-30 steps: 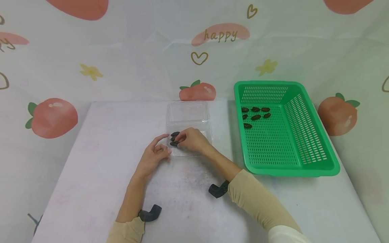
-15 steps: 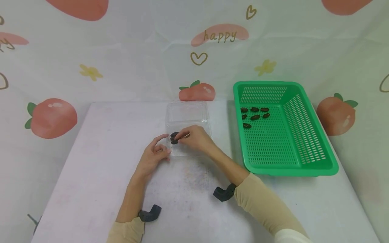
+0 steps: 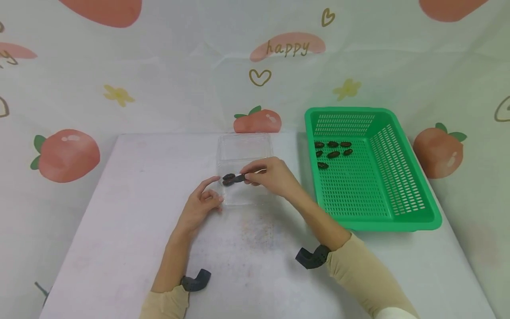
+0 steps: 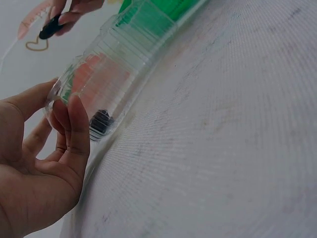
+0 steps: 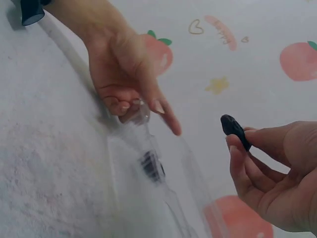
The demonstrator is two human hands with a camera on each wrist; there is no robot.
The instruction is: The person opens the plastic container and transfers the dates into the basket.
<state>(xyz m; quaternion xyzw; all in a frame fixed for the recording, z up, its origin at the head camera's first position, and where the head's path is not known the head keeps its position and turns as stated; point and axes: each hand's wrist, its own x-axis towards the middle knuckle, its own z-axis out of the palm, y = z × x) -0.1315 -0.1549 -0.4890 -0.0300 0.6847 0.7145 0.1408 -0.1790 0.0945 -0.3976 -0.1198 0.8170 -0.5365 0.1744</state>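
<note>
My right hand [image 3: 272, 177] pinches a dark oval date [image 5: 234, 131] between thumb and fingertips, raised above the clear plastic box [image 3: 247, 195]. In the head view, two more dates [image 3: 228, 177] lie side by side at the box's left end. Through the clear wall they appear only as a dark blurred patch in the left wrist view. My left hand [image 3: 201, 201] holds the box at its left end, index finger toward the back and thumb toward the front. The box lid [image 3: 245, 146] lies folded back, away from me.
On the right stands a green plastic basket [image 3: 414, 223] with slotted walls. Several dates [image 3: 333, 154] lie in its far left corner. A printed cloth backdrop [image 3: 179, 88] hangs behind the white table [image 3: 131, 212].
My right hand has lifted the nearest of the three dates in the box and moved it up and to the right. My left hand has stayed in place.
</note>
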